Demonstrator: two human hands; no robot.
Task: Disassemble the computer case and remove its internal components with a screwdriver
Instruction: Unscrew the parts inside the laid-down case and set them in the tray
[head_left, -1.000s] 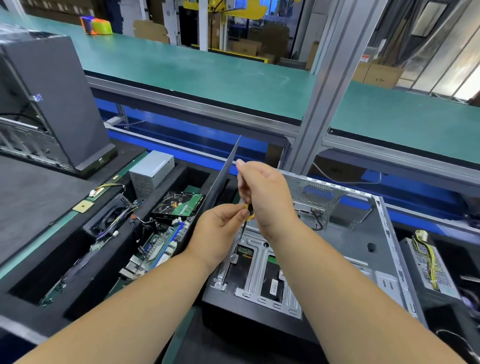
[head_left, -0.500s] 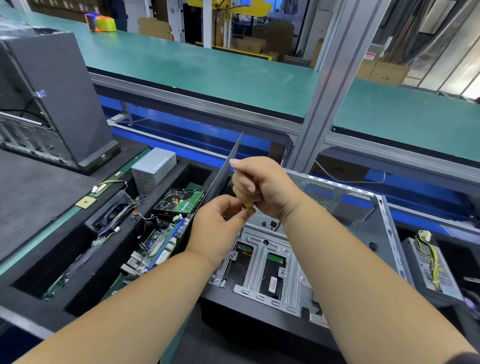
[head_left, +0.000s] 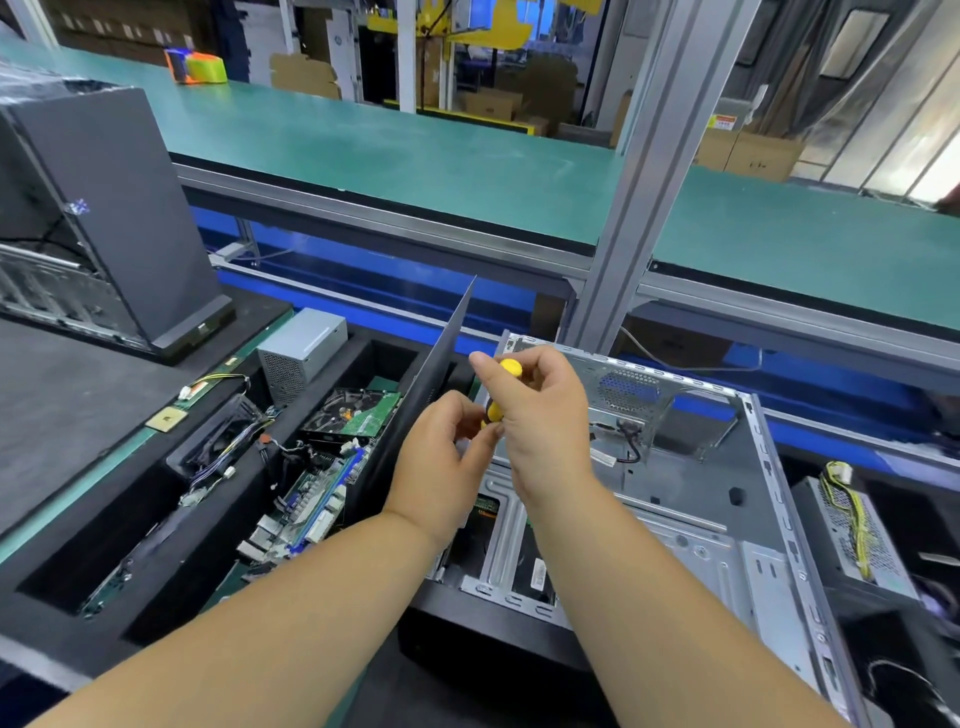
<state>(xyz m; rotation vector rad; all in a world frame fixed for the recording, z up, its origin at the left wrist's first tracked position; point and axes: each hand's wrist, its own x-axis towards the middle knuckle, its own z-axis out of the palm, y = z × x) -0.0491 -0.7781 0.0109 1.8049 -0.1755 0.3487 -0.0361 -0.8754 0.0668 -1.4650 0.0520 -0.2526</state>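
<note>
R hand (head_left: 540, 415) grips yellow screwdriver (head_left: 508, 370) upright over open case (head_left: 701, 499); tip hidden. L hand (head_left: 447, 467) pinches at shaft below handle, just beside R. Case lies flat on surface, drive still in cage at near end. Likely working a cage screw: keep shaft plumb, press down, L steadies. Vs 1 s ago: both hands higher above case, handle top now showing.

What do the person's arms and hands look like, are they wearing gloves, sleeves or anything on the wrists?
Both arms are bare from the bottom of the picture up to the fingers: no sleeves show. The left hand and the right hand wear no gloves, and no watch, band or ring is visible on the parts that show.
</note>
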